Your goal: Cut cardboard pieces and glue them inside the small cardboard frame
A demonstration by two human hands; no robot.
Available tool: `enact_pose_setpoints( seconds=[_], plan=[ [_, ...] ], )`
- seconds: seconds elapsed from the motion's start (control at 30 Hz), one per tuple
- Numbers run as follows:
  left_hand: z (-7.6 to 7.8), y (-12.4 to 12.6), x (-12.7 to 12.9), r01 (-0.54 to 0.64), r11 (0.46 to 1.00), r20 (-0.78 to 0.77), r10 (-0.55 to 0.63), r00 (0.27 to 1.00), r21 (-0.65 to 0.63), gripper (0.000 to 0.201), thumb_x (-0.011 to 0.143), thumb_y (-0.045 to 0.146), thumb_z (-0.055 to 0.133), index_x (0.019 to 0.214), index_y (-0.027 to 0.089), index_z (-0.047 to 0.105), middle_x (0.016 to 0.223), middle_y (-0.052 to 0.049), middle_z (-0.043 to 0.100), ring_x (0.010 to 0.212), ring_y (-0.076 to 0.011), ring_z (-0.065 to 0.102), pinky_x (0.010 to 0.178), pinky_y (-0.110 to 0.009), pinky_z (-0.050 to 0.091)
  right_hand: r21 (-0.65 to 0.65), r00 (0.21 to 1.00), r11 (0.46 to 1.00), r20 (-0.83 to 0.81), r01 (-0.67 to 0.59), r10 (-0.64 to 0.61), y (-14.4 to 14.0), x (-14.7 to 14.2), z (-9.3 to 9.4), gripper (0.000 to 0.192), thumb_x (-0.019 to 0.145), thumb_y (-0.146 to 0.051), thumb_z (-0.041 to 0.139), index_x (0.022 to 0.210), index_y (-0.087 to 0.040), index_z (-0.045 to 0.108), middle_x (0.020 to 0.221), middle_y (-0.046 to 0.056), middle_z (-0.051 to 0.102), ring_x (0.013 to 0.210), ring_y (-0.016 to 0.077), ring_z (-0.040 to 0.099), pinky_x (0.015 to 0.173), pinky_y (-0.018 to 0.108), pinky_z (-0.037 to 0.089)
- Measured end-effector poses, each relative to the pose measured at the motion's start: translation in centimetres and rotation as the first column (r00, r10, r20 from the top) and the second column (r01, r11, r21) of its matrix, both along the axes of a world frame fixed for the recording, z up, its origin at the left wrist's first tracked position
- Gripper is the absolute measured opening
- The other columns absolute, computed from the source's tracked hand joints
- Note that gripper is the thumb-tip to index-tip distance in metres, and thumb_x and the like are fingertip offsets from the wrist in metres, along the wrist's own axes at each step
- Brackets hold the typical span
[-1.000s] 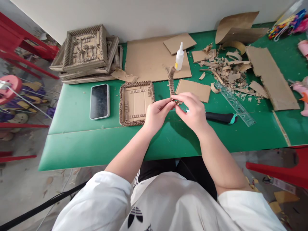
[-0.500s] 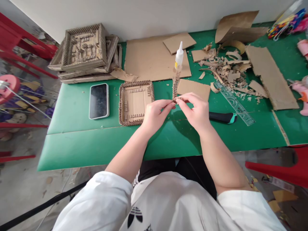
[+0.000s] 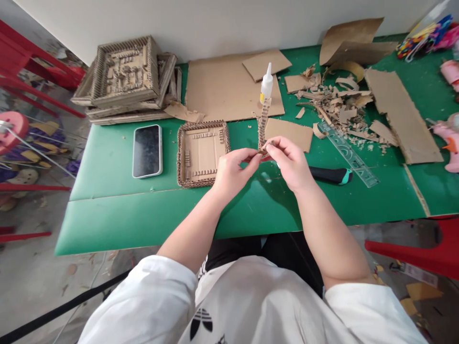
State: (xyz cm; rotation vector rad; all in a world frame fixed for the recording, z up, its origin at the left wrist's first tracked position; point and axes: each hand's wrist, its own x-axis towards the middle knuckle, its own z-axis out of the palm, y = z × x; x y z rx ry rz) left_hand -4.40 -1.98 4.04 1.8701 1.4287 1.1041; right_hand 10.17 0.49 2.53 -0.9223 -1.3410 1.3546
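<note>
A narrow strip of corrugated cardboard (image 3: 263, 123) rises from between my fingertips, its ridges showing. My left hand (image 3: 237, 171) pinches its lower end, and the fingers of my right hand (image 3: 291, 160) are closed on the same end from the other side. Left of my hands lies a shallow cardboard tray (image 3: 205, 152) with a ridged rim and short corrugated pieces stuck inside. Behind the strip stands a white glue bottle (image 3: 266, 86) with a pointed nozzle. The black and teal handle of a tool (image 3: 332, 175) pokes out beside my right hand.
Stacked cardboard trays (image 3: 125, 71) stand at the back left, near a phone (image 3: 147, 151). Cardboard sheets (image 3: 218, 91) lie behind. To the right are torn cardboard scraps (image 3: 346, 112), a clear ruler (image 3: 349, 154) and a pink glue gun (image 3: 448, 138). The green table (image 3: 150, 220) ends near my lap.
My right hand has shifted slightly up, its fingertips lifting a little from the left ones. The cardboard strip, blurred before, now shows sharply.
</note>
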Motion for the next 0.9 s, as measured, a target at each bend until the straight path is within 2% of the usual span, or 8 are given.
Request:
enact_pose_setpoints(
  seconds=[0.1,0.17,0.33,0.47,0.57,0.67,0.73,0.9],
  plan=[
    [-0.28,0.06,0.15,-0.036,0.999,0.043,0.037,0.998,-0.035,0.015,0.082,0.026,0.055,0.084,0.016,0.066,0.077,-0.001,0.072,0.069,-0.0109,0.066,0.06,-0.018,0.048,0.077,0.992,0.996,0.119,0.038,-0.047,-0.23,0.0,0.33,0.014,0.084,-0.034,0.053,0.082,-0.021,0.058,0.081,-0.001,0.061,0.075,0.0101,0.06,0.071,0.025,0.053],
    [-0.51,0.14,0.13,-0.065,0.998,0.03,0.066,0.997,-0.024,0.015,0.081,0.024,0.055,0.085,0.016,0.066,0.077,-0.001,0.071,0.068,-0.011,0.066,0.058,-0.018,0.047,0.202,0.965,0.977,0.235,0.067,-0.114,-0.38,-0.04,0.45,0.011,0.083,-0.031,0.057,0.084,-0.021,0.06,0.084,0.0,0.063,0.079,0.0112,0.06,0.072,0.025,0.053],
    [-0.92,0.31,-0.08,-0.062,0.994,-0.08,0.07,0.994,0.095,0.015,0.082,0.021,0.053,0.085,0.016,0.067,0.078,-0.002,0.071,0.07,-0.0111,0.064,0.063,-0.02,0.048,0.518,0.867,0.851,0.382,0.085,-0.319,-0.37,0.0,0.17,0.007,0.082,-0.026,0.06,0.085,-0.021,0.064,0.086,0.002,0.066,0.08,0.0133,0.062,0.074,0.027,0.052],
    [-0.96,0.23,0.0,-0.045,0.99,-0.131,0.063,0.989,0.135,0.013,0.082,0.021,0.054,0.081,0.016,0.067,0.074,-0.002,0.07,0.069,-0.011,0.064,0.06,-0.019,0.046,0.648,0.808,0.759,0.408,0.072,-0.425,-0.26,0.09,-0.06,0.008,0.083,-0.021,0.055,0.081,-0.02,0.063,0.08,0.003,0.066,0.075,0.0128,0.06,0.07,0.027,0.049],
    [-0.88,0.14,0.08,-0.038,0.991,-0.11,0.052,0.993,0.127,0.012,0.081,0.021,0.055,0.08,0.016,0.066,0.073,-0.001,0.07,0.067,-0.0105,0.063,0.059,-0.019,0.046,0.567,0.834,0.818,0.406,0.092,-0.375,-0.28,0.08,0.07,0.007,0.082,-0.022,0.055,0.078,-0.019,0.06,0.075,0.001,0.062,0.069,0.0114,0.057,0.066,0.025,0.048],
    [-0.67,0.12,0.1,-0.026,0.994,-0.087,0.036,0.996,0.109,0.012,0.08,0.021,0.055,0.078,0.017,0.066,0.072,-0.001,0.069,0.066,-0.0104,0.062,0.06,-0.02,0.046,0.331,0.915,0.94,0.347,0.088,-0.208,-0.24,0.13,0.24,0.007,0.081,-0.026,0.056,0.078,-0.02,0.059,0.071,-0.002,0.059,0.064,0.0095,0.055,0.062,0.023,0.047],
    [-0.46,0.11,0.07,-0.019,0.995,-0.071,0.026,0.997,0.099,0.012,0.079,0.021,0.054,0.076,0.017,0.065,0.07,0.0,0.068,0.065,-0.0105,0.062,0.06,-0.02,0.046,0.16,0.964,0.986,0.249,0.055,-0.094,-0.12,0.22,0.24,0.01,0.08,-0.029,0.056,0.079,-0.02,0.058,0.068,-0.003,0.057,0.062,0.0087,0.054,0.06,0.023,0.047],
    [0.0,0.03,-0.02,-0.002,0.999,0.007,0.002,1.0,0.052,0.012,0.077,0.017,0.052,0.074,0.017,0.064,0.071,0.0,0.067,0.065,-0.0105,0.061,0.062,-0.021,0.047,-0.126,0.997,0.99,-0.036,-0.067,0.063,0.19,0.34,0.3,0.015,0.075,-0.035,0.06,0.076,-0.021,0.056,0.068,-0.004,0.053,0.065,0.0092,0.054,0.067,0.026,0.051]
  ],
)
